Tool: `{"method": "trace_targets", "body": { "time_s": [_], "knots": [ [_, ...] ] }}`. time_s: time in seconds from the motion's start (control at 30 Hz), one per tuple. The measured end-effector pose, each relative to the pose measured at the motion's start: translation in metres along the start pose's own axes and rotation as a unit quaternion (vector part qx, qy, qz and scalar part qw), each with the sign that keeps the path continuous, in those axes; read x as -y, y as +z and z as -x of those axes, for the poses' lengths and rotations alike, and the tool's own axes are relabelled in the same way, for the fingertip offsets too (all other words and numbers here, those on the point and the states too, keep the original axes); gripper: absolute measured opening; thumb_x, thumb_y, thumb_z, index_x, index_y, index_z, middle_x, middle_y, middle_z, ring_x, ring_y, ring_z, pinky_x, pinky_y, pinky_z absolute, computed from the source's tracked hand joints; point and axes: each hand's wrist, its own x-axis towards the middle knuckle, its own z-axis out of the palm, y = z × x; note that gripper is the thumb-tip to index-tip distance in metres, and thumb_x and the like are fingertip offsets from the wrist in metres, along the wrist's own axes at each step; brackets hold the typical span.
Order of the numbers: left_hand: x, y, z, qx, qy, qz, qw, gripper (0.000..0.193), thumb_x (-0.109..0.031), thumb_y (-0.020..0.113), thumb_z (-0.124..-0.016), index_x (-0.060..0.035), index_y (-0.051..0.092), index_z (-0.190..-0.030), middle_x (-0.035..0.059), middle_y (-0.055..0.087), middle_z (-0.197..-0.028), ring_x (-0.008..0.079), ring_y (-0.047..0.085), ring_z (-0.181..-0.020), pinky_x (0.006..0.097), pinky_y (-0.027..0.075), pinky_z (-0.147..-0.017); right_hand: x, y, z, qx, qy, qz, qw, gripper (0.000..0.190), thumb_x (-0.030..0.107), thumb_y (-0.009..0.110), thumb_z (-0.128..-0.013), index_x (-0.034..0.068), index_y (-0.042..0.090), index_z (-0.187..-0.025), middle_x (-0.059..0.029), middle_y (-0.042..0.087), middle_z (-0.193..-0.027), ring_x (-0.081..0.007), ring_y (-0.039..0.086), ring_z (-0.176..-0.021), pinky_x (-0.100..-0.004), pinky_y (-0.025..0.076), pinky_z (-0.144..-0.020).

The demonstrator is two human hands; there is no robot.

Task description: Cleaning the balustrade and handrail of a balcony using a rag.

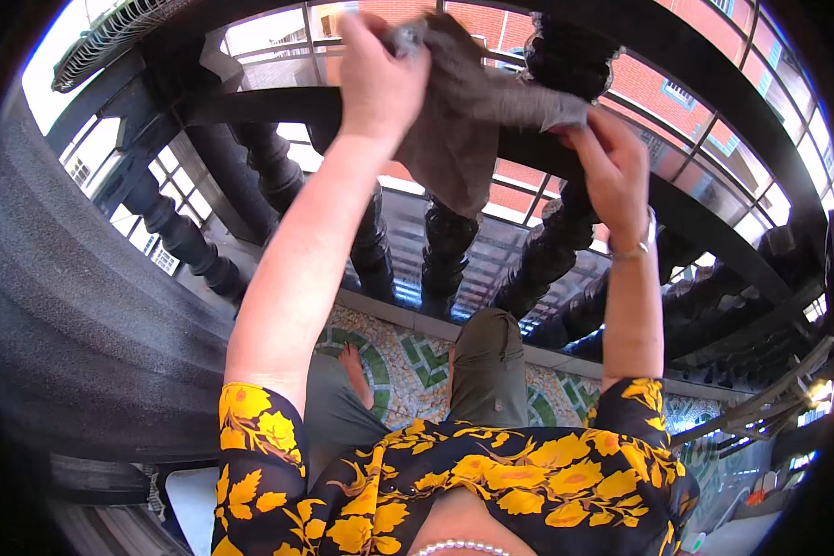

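Observation:
A grey-brown cloth (452,153) hangs between my raised hands in front of a dark balustrade. At the upper middle, my left hand (382,83) grips one bunched end, which is blurred. My right hand (611,163), with a bracelet at the wrist, pinches another end of the cloth farther right and a little lower. One part stretches between the hands, and the rest droops in a point over the dark rail (528,149). What kind of cloth item it is, I cannot tell.
Dark turned balusters (448,250) stand below the rail, with window bars and a red brick building (618,76) beyond. A rough dark column (97,292) rises at the left. Underfoot lies a green-and-tan patterned floor (417,361). Wooden slats (757,410) jut in at the lower right.

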Motion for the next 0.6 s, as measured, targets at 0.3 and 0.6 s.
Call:
{"method": "trace_targets", "body": {
  "time_s": [0.3, 0.6],
  "knots": [
    [0.009, 0.029, 0.021, 0.342, 0.172, -0.23, 0.895, 0.052, -0.046, 0.028, -0.089, -0.0259, 0.048, -0.133, 0.0095, 0.029, -0.148, 0.0329, 0.024, -0.137, 0.0633, 0.003, -0.107, -0.027, -0.068, 0.033, -0.13, -0.083, 0.169, 0.974, 0.016, 0.003, 0.054, -0.091, -0.002, 0.063, -0.102, -0.0105, 0.067, -0.097, -0.0164, 0.064, -0.086, -0.0251, 0.049, -0.076],
    [0.036, 0.111, -0.035, 0.458, 0.135, -0.328, 0.815, 0.048, -0.048, 0.038, -0.09, -0.0289, 0.042, -0.134, 0.0117, 0.023, -0.149, 0.0349, 0.014, -0.139, 0.0709, 0.01, -0.101, -0.042, -0.055, 0.025, -0.075, -0.234, 0.508, 0.826, 0.016, 0.008, 0.057, -0.088, 0.004, 0.066, -0.1, -0.0089, 0.067, -0.099, -0.0258, 0.063, -0.093, -0.0358, 0.048, -0.084]
  ]
}}
